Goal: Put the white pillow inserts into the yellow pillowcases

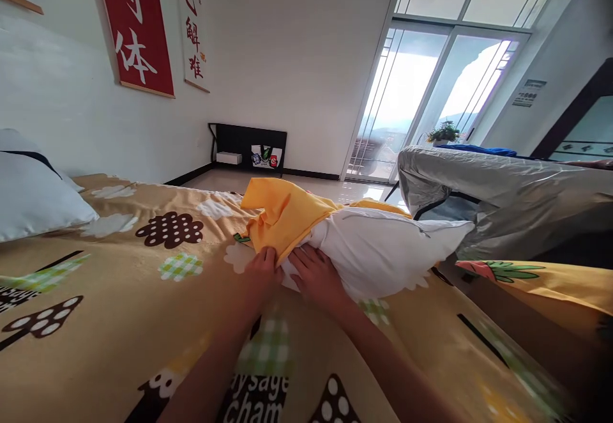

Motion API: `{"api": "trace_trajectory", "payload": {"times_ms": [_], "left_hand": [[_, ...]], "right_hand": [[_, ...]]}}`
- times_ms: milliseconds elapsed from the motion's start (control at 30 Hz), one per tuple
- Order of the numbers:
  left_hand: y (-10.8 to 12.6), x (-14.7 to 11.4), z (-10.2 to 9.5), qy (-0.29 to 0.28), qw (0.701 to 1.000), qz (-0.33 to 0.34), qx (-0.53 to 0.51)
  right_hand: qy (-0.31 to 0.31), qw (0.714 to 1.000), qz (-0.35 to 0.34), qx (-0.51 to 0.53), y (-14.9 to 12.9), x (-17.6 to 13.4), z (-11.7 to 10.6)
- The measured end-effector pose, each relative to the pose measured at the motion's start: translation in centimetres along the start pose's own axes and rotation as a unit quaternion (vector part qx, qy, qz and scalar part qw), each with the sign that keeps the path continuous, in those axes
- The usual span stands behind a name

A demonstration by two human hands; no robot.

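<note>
On bedspread (119,295): left hand (262,271) fingers pinch yellow pillowcase (282,218); right hand (317,277) flat, fingers spread, on white pillow (383,250).

A second white pillow (33,196) lies at the left on the bed (119,282), whose tan cover shows brown and green tree shapes. A red banner (138,27) and a white scroll (191,27) hang on the wall, with a low black shelf (249,148) below by the floor. At the right sit a silver cover (502,199), a potted plant (443,133) and glass doors (431,91).
</note>
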State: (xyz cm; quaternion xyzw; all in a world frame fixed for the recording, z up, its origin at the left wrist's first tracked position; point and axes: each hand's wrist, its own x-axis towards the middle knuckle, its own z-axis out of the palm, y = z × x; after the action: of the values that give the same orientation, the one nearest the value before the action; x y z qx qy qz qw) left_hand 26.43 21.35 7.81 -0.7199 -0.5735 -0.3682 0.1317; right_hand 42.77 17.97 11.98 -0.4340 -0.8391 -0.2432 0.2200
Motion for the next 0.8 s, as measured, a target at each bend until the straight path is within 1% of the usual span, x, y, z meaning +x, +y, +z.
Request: {"api": "trace_trajectory", "payload": {"times_ms": [67, 100, 167, 200, 233, 300, 400, 467, 533, 600, 700, 767, 800], "left_hand": [[0.2, 0.1, -0.6, 0.058, 0.996, 0.067, 0.019], [0.2, 0.2, -1.1, 0.092, 0.991, 0.089, 0.029], [0.3, 0.5, -2.0, 0.147, 0.983, 0.103, 0.036], [0.3, 0.6, -2.3, 0.165, 0.98, 0.104, 0.031], [0.2, 0.8, -2.6, 0.176, 0.978, 0.109, 0.02], [0.2, 0.8, -3.0, 0.18, 0.974, 0.14, -0.007], [0.6, 0.7, -3.5, 0.174, 0.962, 0.209, -0.014], [1.1, 0.5, -3.9, 0.167, 0.957, 0.238, -0.002], [1.7, 0.4, -4.2, 0.154, 0.961, 0.231, 0.001], [2.2, 0.4, -4.4, 0.139, 0.97, 0.197, -0.007], [2.7, 0.3, -4.3, 0.142, 0.98, 0.135, 0.013], [2.7, 0.3, -4.2, 0.16, 0.98, 0.111, 0.048], [2.7, 0.3, -4.3, 0.167, 0.978, 0.111, 0.061]], "right_hand": [[-0.004, 1.0, -0.002, 0.007, -0.1, 0.3, 0.0], [-0.005, 1.0, -0.007, 0.01, -0.3, 0.4, 0.1], [-0.007, 0.999, -0.035, 0.012, -0.8, 0.4, 0.3], [-0.007, 0.998, -0.056, 0.012, -1.2, 0.3, 0.4], [-0.007, 0.997, -0.077, 0.012, -1.7, 0.1, 0.6], [-0.003, 0.994, -0.106, 0.019, -2.8, -0.7, 0.8], [-0.008, 0.994, -0.101, 0.038, -3.7, -2.4, 0.3], [-0.031, 0.993, -0.103, 0.042, -3.8, -4.0, -0.7], [-0.05, 0.989, -0.131, 0.046, -3.5, -6.0, -2.4], [-0.037, 0.984, -0.165, 0.049, -3.2, -8.1, -4.4], [0.048, 0.982, -0.178, 0.027, -3.1, -10.5, -7.0], [0.089, 0.981, -0.174, -0.003, -3.4, -10.7, -7.7], [0.101, 0.98, -0.17, -0.018, -3.6, -10.4, -7.7]]}}
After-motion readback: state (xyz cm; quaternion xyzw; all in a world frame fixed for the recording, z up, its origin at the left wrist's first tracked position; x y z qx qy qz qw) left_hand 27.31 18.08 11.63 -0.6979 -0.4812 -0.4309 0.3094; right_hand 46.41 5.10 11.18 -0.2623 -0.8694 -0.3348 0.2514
